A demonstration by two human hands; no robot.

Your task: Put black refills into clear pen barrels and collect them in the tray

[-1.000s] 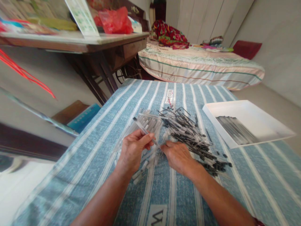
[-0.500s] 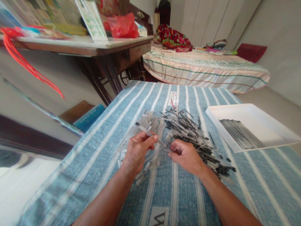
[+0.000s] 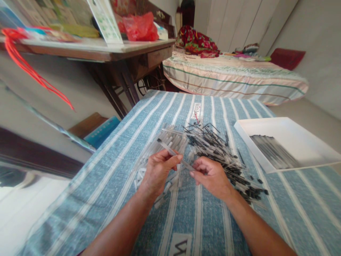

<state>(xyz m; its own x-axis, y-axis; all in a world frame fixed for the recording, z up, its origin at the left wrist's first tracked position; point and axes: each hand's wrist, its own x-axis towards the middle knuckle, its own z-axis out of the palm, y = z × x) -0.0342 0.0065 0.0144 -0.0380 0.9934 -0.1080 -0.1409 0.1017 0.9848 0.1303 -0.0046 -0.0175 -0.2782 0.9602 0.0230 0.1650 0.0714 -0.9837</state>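
Note:
Between thumb and fingers, my left hand (image 3: 159, 170) pinches a slim translucent pen (image 3: 170, 150) whose black end points up and to the left. The pen's lower right end reaches the closed fingertips of my right hand (image 3: 210, 175), which grip it too. Beneath and behind my left hand lies a pile of clear and white pen parts (image 3: 174, 137). Black refills and small black pieces (image 3: 213, 142) are heaped beyond and to the right of my right hand. Whether a separate cap is between the right fingertips is too small to tell.
A white open box (image 3: 301, 142) at the right holds a row of pens (image 3: 274, 151). The table wears a blue striped cloth (image 3: 112, 177). Back left stands a wooden desk (image 3: 112, 57) with a red bag (image 3: 141, 27); behind is a bed (image 3: 234, 76).
The right fingertips have closed in on the pen's lower end, and the small pale piece seen at them before no longer shows apart from the pen. My left hand has shifted slightly right.

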